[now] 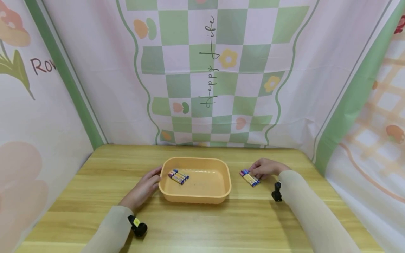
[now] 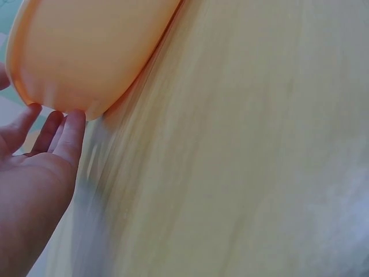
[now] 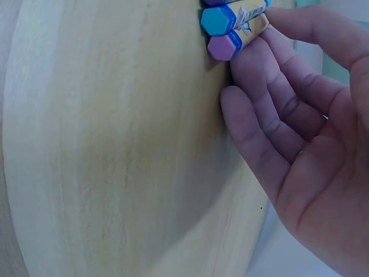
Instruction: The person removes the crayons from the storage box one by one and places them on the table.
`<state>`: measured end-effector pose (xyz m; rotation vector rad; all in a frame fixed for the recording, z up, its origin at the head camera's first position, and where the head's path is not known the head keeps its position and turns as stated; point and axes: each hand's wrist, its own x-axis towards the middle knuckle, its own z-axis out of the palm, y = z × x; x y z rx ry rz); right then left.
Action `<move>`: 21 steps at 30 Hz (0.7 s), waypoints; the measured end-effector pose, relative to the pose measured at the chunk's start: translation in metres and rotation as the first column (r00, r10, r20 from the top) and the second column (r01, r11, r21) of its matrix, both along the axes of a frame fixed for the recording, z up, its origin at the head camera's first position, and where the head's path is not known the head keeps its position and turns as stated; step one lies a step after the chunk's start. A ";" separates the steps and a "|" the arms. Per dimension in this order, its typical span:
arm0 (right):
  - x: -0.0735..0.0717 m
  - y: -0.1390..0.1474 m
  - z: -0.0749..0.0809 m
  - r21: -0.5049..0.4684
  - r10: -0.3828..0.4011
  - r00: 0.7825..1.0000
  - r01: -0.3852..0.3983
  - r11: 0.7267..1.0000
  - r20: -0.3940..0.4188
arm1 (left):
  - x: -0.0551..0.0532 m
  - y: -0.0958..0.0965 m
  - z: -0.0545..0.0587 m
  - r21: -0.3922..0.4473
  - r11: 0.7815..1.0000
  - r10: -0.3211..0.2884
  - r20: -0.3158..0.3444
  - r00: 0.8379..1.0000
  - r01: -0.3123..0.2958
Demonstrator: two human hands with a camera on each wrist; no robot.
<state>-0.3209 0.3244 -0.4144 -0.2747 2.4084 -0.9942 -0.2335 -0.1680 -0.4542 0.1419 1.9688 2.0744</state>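
Observation:
A peach plastic basin [image 1: 196, 198] stands on the table with several crayons [image 1: 178, 176] lying side by side at its left inside. My left hand [image 1: 143, 188] touches the basin's left end; in the left wrist view its extended fingers [image 2: 72, 135] rest against the outer wall. To the right of the basin lies another row of yellow-wrapped crayons [image 1: 250, 178]. My right hand [image 1: 265, 167] is at that row's right side. In the right wrist view the thumb and fingers pinch the outermost crayon, pink-ended [image 3: 223, 47], beside a turquoise-ended one [image 3: 216, 22].
The wood-grain table [image 1: 202, 228] extends in front of the basin and to both sides. A printed curtain [image 1: 209, 70] hangs along the back edge, with more patterned cloth at left and right. Black wrist cameras [image 1: 138, 226] sit on both sleeves.

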 end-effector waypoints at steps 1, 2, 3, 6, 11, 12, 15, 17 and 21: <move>0.000 0.000 0.001 0.003 0.002 1.000 -0.002 1.000 -0.002 | 0.000 0.000 0.000 0.003 1.000 0.002 0.000 1.000 -0.002; 0.001 0.000 0.003 0.009 0.008 1.000 -0.008 1.000 -0.006 | 0.000 0.000 0.000 0.003 1.000 0.003 -0.002 1.000 -0.003; 0.001 -0.001 0.005 0.018 0.016 1.000 -0.016 1.000 -0.012 | 0.000 0.000 0.000 0.007 1.000 0.005 0.000 1.000 -0.005; 0.001 -0.002 0.013 0.042 0.031 0.999 -0.030 0.999 -0.027 | 0.000 -0.001 0.000 0.008 1.000 0.004 -0.009 1.000 -0.004; -0.004 -0.009 0.033 0.038 0.067 0.996 -0.065 0.997 -0.052 | 0.000 -0.001 0.000 0.010 1.000 0.007 -0.005 1.000 -0.007; -0.005 -0.011 0.037 0.032 0.072 0.996 -0.070 0.997 -0.058 | 0.000 0.000 0.000 0.009 1.000 0.005 -0.007 1.000 -0.005; -0.009 -0.021 0.050 0.014 0.101 0.992 -0.100 0.995 -0.079 | 0.000 0.000 0.000 0.009 1.000 0.004 -0.002 1.000 -0.004; -0.010 -0.030 0.058 0.014 0.118 0.988 -0.117 0.993 -0.096 | 0.000 0.000 0.000 0.007 1.000 0.003 0.000 1.000 -0.003; -0.013 -0.051 0.071 0.018 0.160 0.978 -0.159 0.987 -0.136 | 0.000 0.000 0.000 0.008 1.000 0.002 -0.001 1.000 -0.002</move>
